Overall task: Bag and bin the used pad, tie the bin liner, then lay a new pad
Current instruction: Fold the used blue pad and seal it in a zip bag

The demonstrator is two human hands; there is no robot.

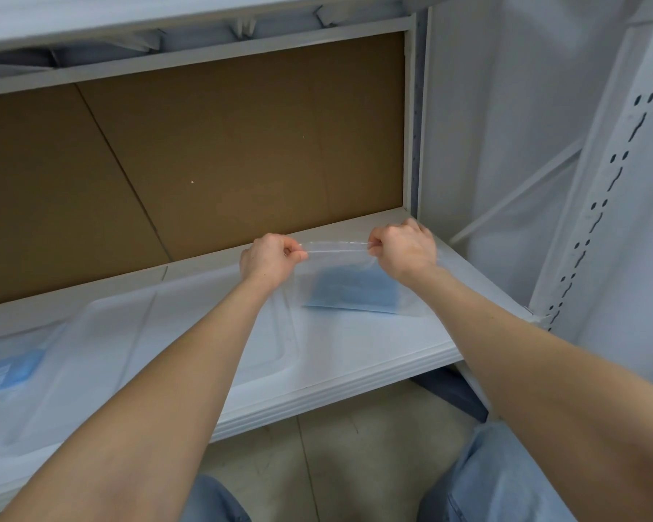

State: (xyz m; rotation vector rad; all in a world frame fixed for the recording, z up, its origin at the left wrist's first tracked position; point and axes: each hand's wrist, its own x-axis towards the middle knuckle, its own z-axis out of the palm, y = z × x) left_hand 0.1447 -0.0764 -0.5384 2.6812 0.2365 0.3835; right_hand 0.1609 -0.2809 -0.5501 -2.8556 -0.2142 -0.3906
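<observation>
Showing two bare forearms reaching in from the bottom corners, uncovered from elbow to wrist, no sleeves appearing anywhere along them; wearing no watch, band or ring on either wrist; ending in the bare, gloveless left hand [270, 259] and right hand [404, 250]; wearing light blue denim trousers [494, 480], showing at both knees along the bottom edge, the cloth lying in soft folds with a stitched seam running down the right leg

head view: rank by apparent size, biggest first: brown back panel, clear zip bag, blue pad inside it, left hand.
1. brown back panel
2. clear zip bag, pinched at its top corners by both hands
3. blue pad inside the bag
4. left hand, close to the pad in apparent size, so that order is unsure.
</observation>
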